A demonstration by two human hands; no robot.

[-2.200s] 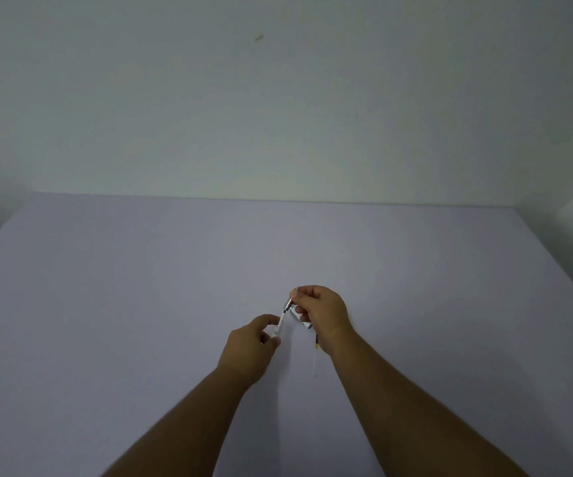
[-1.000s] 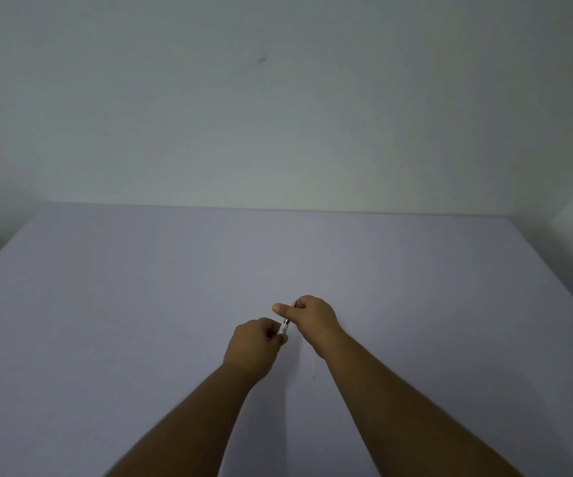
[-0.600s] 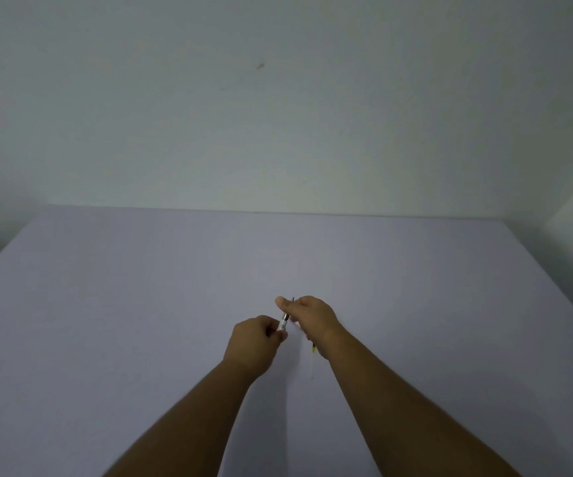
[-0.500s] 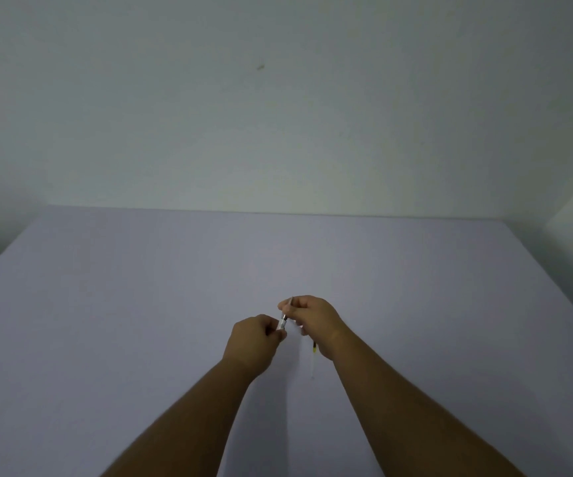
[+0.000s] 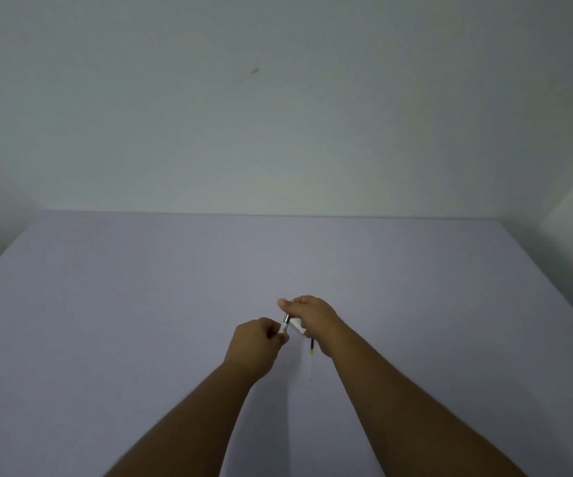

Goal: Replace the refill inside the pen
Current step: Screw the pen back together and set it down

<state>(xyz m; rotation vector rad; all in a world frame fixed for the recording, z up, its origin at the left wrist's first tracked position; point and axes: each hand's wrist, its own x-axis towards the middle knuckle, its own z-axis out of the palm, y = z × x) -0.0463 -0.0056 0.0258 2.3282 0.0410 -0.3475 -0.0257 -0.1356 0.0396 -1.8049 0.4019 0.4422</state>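
hands grip pen parts; refill lies at 5 o'clock on tabletop; we judge reassembly left.

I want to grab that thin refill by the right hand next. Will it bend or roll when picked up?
The refill looks like a very thin, long plastic tube lying on the table, so it is probably light and may flex slightly if pinched at one end. Being round and slim, it could roll when nudged. Its narrowness likely makes it fiddly to lift off the flat surface.
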